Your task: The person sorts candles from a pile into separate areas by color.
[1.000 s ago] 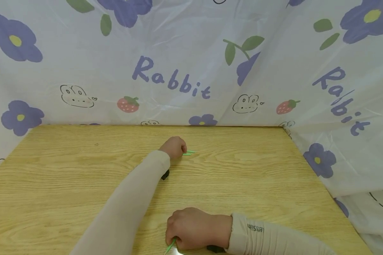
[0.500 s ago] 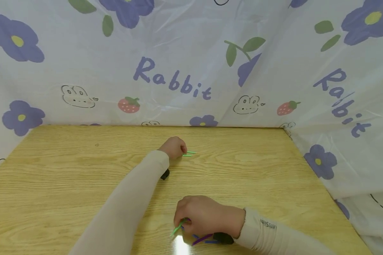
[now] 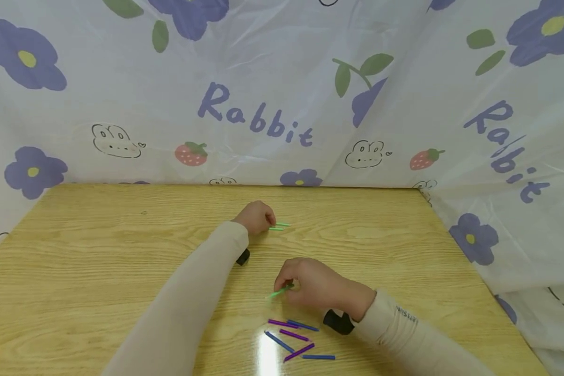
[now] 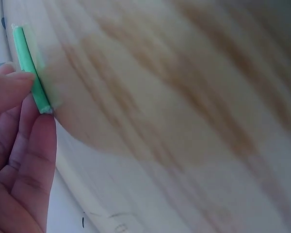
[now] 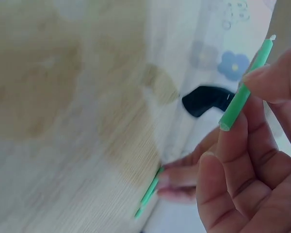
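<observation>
My right hand [image 3: 317, 284] is above the table's middle and pinches a slim green candle [image 5: 247, 85] between thumb and fingers. A short pale wick shows at the candle's upper end in the right wrist view. Farther back, my left hand [image 3: 256, 218] pinches another green candle [image 4: 30, 70] at the tabletop, thumb on one side. Two green ends show beside that hand in the head view; the upper one belongs to a green candle [image 3: 283, 224] partly hidden by the fingers. Nearer the front lie several purple and blue candles, among them a purple candle [image 3: 293, 335] and a blue candle [image 3: 318, 357].
The wooden table [image 3: 122, 277] meets a white printed sheet [image 3: 263, 62] at the back and right. Black camera mounts sit at both wrists, one a dark block [image 3: 339, 322] under the right wrist. A bright glare spot [image 3: 267, 355] lies left of the loose candles.
My right hand has moved from the front edge away from me and slightly right, carrying its green candle. The purple and blue candles have come into view behind it. The left hand stays put.
</observation>
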{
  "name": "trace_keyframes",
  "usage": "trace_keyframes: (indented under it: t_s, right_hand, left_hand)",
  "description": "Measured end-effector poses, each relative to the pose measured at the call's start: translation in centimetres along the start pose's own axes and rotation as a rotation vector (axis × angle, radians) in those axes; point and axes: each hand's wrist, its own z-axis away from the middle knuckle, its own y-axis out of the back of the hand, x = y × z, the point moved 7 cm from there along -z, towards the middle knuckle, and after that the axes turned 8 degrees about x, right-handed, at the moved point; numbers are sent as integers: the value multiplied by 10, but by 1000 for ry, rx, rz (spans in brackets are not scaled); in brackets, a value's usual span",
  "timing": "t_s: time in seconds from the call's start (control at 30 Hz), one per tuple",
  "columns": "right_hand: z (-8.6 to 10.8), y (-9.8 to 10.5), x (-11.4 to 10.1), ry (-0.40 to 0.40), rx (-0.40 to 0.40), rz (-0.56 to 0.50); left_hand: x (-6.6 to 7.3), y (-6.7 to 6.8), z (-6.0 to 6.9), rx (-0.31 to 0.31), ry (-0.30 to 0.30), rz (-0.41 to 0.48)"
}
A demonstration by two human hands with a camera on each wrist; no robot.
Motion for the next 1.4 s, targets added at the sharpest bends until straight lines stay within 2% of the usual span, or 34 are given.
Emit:
trace_keyframes:
  t_s: [0.23, 0.43, 0.77, 1.1, 1.4]
  right_hand:
    - [-11, 14, 23, -86, 90, -12]
    - [-25, 22, 39, -168, 136, 9]
    - [-45, 30, 57, -245, 169, -11]
    - [-58, 34, 79, -384, 183, -60]
    - [-67, 37, 97, -426, 181, -33]
  left_hand:
    - [-2, -1, -3, -8, 21, 6]
    - [-3, 0, -2, -14, 32, 9]
    - [-3, 2, -2, -13, 22, 10]
    - [-3, 1, -1, -19, 5, 9]
    - [-1, 3, 0, -1, 1, 0]
